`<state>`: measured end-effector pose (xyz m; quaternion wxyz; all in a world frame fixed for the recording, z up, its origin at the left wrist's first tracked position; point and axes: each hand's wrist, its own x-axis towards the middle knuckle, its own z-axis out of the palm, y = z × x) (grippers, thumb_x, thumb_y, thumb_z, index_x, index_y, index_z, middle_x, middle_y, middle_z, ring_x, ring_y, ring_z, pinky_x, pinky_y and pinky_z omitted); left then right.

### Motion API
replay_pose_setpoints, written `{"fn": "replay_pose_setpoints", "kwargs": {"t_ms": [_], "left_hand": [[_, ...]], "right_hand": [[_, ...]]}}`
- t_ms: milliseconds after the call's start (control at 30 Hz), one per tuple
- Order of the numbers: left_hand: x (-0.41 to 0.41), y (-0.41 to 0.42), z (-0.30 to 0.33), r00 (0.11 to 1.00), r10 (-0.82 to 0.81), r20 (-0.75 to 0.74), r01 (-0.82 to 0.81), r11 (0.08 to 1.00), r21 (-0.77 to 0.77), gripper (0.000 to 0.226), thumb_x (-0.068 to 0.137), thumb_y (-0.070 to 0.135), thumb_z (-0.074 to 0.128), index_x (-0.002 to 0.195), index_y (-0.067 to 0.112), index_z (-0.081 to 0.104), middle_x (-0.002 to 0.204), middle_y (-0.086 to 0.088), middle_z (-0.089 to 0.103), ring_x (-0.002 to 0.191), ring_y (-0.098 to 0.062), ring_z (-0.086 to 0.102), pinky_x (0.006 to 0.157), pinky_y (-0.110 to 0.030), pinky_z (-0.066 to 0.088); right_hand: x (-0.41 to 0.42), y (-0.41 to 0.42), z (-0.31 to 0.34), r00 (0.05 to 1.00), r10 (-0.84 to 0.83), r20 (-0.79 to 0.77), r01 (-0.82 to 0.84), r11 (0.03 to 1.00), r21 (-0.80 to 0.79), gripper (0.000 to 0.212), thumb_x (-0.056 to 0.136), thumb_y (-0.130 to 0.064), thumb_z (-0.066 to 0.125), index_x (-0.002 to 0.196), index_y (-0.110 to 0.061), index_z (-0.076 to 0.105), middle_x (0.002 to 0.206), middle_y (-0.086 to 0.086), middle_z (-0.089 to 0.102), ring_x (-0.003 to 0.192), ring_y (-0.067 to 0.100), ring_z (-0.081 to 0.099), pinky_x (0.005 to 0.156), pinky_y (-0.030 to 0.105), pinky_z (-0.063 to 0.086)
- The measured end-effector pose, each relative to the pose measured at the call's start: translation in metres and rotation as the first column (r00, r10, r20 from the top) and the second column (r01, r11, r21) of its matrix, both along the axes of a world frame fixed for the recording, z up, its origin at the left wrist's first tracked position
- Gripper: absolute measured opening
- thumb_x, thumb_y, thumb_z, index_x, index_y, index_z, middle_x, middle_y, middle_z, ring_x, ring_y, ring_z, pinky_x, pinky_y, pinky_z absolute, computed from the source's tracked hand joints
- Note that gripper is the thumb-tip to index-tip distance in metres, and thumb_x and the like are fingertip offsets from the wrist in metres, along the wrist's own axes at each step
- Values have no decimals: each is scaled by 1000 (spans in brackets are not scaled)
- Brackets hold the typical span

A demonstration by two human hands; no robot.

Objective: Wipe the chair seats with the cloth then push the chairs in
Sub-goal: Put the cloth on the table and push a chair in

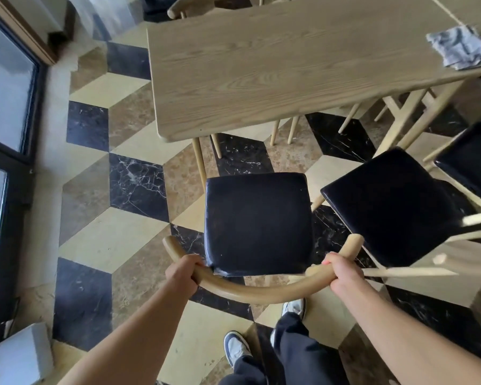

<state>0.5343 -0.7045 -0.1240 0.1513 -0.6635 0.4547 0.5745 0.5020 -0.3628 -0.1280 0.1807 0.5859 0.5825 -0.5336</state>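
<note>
A wooden chair with a black padded seat (257, 222) stands in front of me, a short way out from the light wooden table (261, 70). My left hand (185, 270) grips the left part of its curved backrest rail (256, 294). My right hand (342, 272) grips the right part of the same rail. A grey cloth (460, 47) lies crumpled on the table's far right corner, away from both hands. To the right stands a second black-seated chair (392, 207), turned at an angle, and a third seat (472, 159) shows at the right edge.
The floor is patterned in black, beige and brown tiles. A glass door (3, 112) runs along the left. A grey box (22, 357) sits at the lower left. Another chair back (184, 5) shows beyond the table. My legs and shoes are below the chair.
</note>
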Motion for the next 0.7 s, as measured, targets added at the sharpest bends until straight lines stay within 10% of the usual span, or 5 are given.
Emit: {"fn": "replay_pose_setpoints", "kwargs": {"t_ms": [700], "left_hand": [[-205, 21, -8, 993, 112, -36, -112, 994, 0, 49, 64, -2, 70, 112, -3, 58, 92, -19, 66, 74, -30, 64, 76, -46, 58]], "right_hand": [[-247, 11, -5, 995, 97, -20, -98, 993, -64, 48, 65, -10, 75, 112, -4, 65, 96, 15, 65, 92, 35, 62, 94, 49, 52]]}}
